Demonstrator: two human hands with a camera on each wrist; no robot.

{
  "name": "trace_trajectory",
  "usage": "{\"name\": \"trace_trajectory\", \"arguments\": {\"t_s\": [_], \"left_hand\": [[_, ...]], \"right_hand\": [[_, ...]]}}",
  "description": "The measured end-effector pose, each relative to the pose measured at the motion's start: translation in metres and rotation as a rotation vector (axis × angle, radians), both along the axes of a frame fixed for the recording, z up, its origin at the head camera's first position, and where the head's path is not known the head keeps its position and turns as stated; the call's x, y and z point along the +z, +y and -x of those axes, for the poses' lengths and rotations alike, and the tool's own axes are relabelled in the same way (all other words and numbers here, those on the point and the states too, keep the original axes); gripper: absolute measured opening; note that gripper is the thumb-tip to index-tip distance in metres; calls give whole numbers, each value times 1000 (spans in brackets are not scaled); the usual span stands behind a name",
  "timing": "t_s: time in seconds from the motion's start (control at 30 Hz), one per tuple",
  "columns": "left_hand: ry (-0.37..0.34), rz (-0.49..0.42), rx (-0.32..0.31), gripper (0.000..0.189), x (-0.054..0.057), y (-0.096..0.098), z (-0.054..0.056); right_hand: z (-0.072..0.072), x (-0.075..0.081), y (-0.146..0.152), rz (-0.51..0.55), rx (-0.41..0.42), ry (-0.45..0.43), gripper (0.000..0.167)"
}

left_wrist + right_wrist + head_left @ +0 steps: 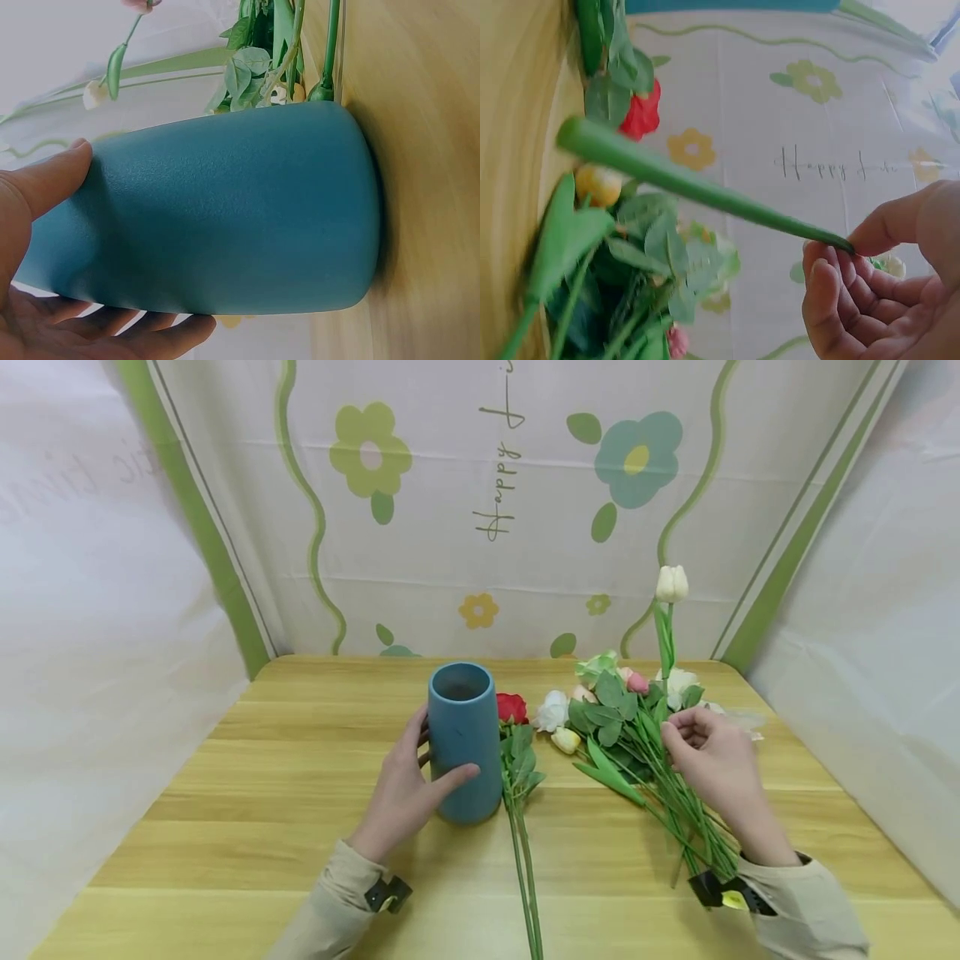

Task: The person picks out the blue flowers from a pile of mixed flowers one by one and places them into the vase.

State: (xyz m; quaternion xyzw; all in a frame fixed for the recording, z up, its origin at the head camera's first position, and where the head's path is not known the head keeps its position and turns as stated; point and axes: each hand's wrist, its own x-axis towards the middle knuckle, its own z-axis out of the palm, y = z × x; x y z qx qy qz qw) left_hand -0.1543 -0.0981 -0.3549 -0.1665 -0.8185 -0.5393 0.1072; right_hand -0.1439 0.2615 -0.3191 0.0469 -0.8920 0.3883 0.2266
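A blue vase (467, 739) stands upright on the wooden table, its mouth facing up. My left hand (402, 797) grips its left side, the thumb across the front and the fingers behind; the left wrist view shows this thumb (56, 180) on the vase wall. Over the flower pile, my right hand (718, 760) pinches the green stem of a white tulip (672, 584) between thumb and fingertips. The tulip's head points up. In the right wrist view the stem (705, 196) slants away from the fingertips, its far end free.
A red rose (512, 708) lies right of the vase, its long stems (525, 868) running to the near edge. Further right is a pile of artificial flowers: white rose (552, 711), yellow tulip (566, 741), pink bud (637, 682) and several stems (693, 822). A printed curtain (465, 468) hangs behind.
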Motion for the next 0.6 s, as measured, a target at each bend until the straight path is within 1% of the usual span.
{"name": "trace_trajectory", "arguments": {"t_s": [0.13, 0.33, 0.6], "left_hand": [[-1, -5, -2, 94, -1, 1, 1], [-7, 5, -2, 95, -1, 0, 1], [-3, -3, -6, 94, -1, 1, 1]], "right_hand": [[-8, -1, -17, 63, 17, -55, 14], [-15, -5, -45, 148, 103, -115, 13], [-22, -19, -85, 245, 180, -193, 4]]}}
